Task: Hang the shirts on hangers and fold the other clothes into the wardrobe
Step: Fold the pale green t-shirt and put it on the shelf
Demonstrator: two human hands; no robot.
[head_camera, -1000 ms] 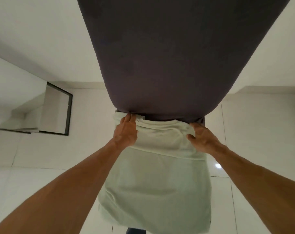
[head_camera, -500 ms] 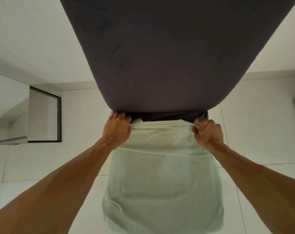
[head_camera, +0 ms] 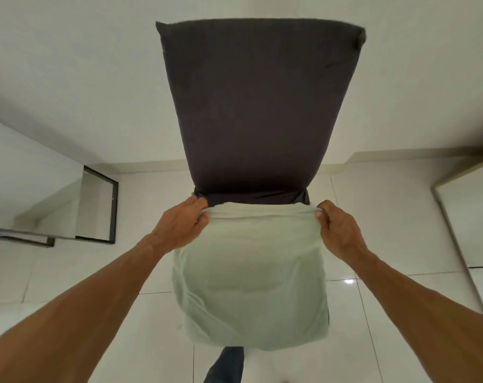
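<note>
A dark grey garment [head_camera: 256,106] stretches flat, up and away from my hands, and its far edge shows at the top. Below it, a pale green garment [head_camera: 248,286] hangs down toward me. My left hand [head_camera: 179,225] grips the left corner where the two cloths meet. My right hand [head_camera: 337,228] pinches the right corner, so the green top edge is taut between them. Both garments are in the air above the floor.
A black-framed glass panel [head_camera: 107,211] leans at the left on the white tiled floor [head_camera: 386,194]. A pale panel with a wooden edge [head_camera: 456,211] stands at the right. My blue-trousered leg [head_camera: 226,366] shows below the green cloth.
My hands have moved further apart and pulled the green edge taut. The dark garment now shows its whole length, with its far edge in view.
</note>
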